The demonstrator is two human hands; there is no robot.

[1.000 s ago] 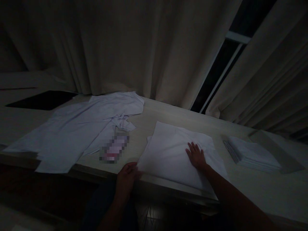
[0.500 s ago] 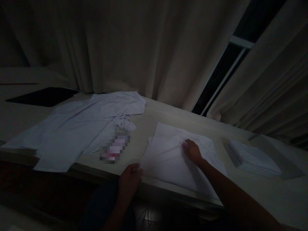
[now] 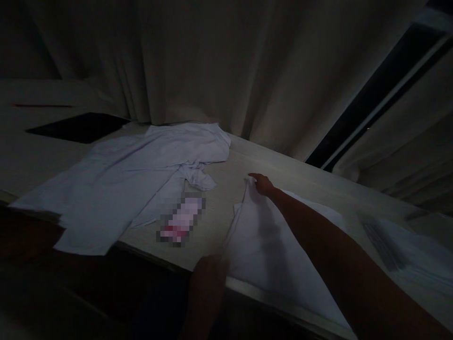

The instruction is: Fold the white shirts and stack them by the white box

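Observation:
A white cloth [image 3: 276,255], perhaps a folded garment, lies flat near the table's front edge. My right hand [image 3: 261,183] reaches across it and pinches its far left corner, which is slightly raised. At the near left corner my left hand [image 3: 210,274] is closed on the cloth's edge; its fingers are a little blurred. My right forearm hides part of the cloth's right side. To the left, a white shirt [image 3: 116,179] is spread out with a sleeve bunched towards me. Between shirt and cloth lies a pixelated pink and white item [image 3: 184,219].
On the right of the pale table [image 3: 219,208] rests a stack of folded white cloths [image 3: 417,250], partly blurred. A flat black sheet [image 3: 79,127] lies at the far left. Beige curtains [image 3: 198,61] hang along the table's back edge, with a dark gap at right.
My right hand has gone from the cloth's middle to its far left corner and taken hold there. My left hand remains at the near left corner. The view has shifted right-to-left.

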